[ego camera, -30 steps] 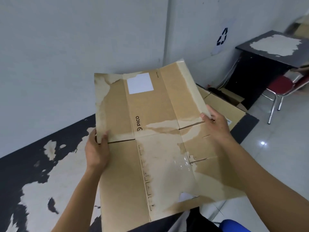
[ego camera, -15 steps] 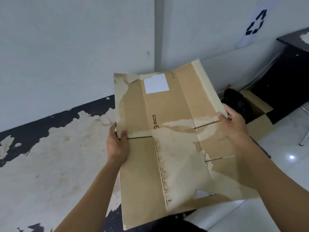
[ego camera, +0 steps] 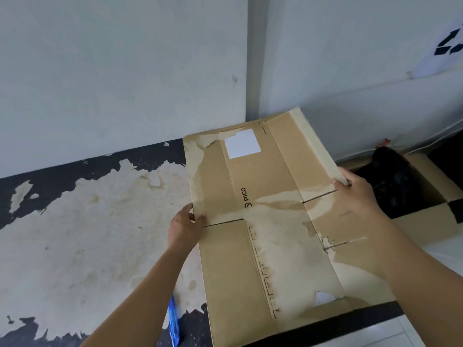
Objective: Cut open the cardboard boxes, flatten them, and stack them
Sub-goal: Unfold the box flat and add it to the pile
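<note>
A flattened brown cardboard box (ego camera: 265,221) with a white label and "PICO" print is held out flat in front of me, above a worn black-and-beige tabletop (ego camera: 87,221). My left hand (ego camera: 184,227) grips its left edge, thumb on top by a flap slit. My right hand (ego camera: 355,196) holds the right edge, fingers over a taped flap. The cardboard's surface is peeled and stained pale in patches.
An open cardboard box (ego camera: 426,196) with something black inside sits to the right, below the held sheet. A blue object (ego camera: 173,321) lies on the tabletop under my left forearm. Grey walls meet in a corner behind; a recycling sign (ego camera: 448,43) hangs at right.
The view has swung left and down toward the tabletop. Both hands keep the same grip while the flattened box has moved lower and to the right in the view.
</note>
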